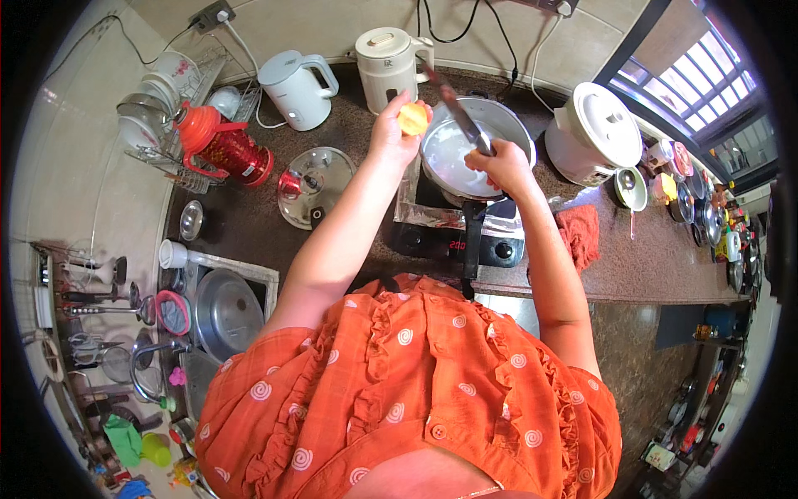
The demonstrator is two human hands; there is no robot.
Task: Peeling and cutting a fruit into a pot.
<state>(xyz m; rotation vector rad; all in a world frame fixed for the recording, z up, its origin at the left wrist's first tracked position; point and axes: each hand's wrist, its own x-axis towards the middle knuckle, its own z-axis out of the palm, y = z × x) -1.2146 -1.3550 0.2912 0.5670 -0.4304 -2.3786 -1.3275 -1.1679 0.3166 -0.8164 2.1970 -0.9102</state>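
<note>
My left hand (399,131) grips a round orange-yellow piece of food (413,119), its cut face turned up, beside the left rim of a metal pressure cooker (530,134). A knife (458,109) with a dark, stained-looking blade is in my right hand (505,165), over the pot's right side. The blade slants up and left across the pot, apart from the food. Pale, shiny contents (449,156) lie in the pot; I cannot tell what they are. The cooker stands on an induction cooktop (414,240) with a lit red display, and its black handle (472,243) points towards me.
Left stand a glass lid (336,181), a red flask (227,146), a white kettle (293,87) and a dish rack (212,75). A cream jug-shaped appliance (383,75) is behind my left hand. Right are a white lidded cooker (592,137) and a red cloth (578,234). A sink (271,274) lies lower left.
</note>
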